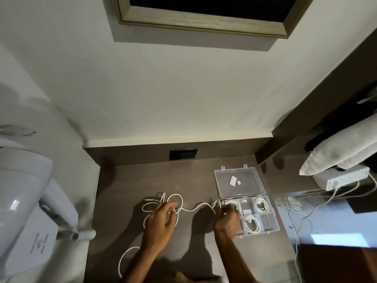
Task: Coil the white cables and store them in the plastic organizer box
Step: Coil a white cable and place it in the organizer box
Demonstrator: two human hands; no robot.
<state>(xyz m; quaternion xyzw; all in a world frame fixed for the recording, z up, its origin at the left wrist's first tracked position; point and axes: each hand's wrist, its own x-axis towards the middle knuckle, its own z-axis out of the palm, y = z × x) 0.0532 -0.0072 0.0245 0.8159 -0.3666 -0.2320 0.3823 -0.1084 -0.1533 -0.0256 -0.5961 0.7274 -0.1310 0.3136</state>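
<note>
A loose white cable (177, 198) lies tangled in loops on the dark wooden table (122, 180). My left hand (161, 219) rests over its loops with fingers spread, touching a strand. My right hand (227, 218), blurred, pinches the cable's other end beside the clear plastic organizer box (274, 225). The box stands open, its lid (238, 182) laid back flat. Three coiled white cables (253, 222) sit in separate compartments. Another stretch of white cable (125, 260) curves near the table's front edge by my left forearm.
A white wall-mounted hair dryer (26, 199) hangs at the left. A black socket plate (183, 154) sits in the back panel. To the right are a white power strip (340, 176) with trailing leads and a pillow (342, 148).
</note>
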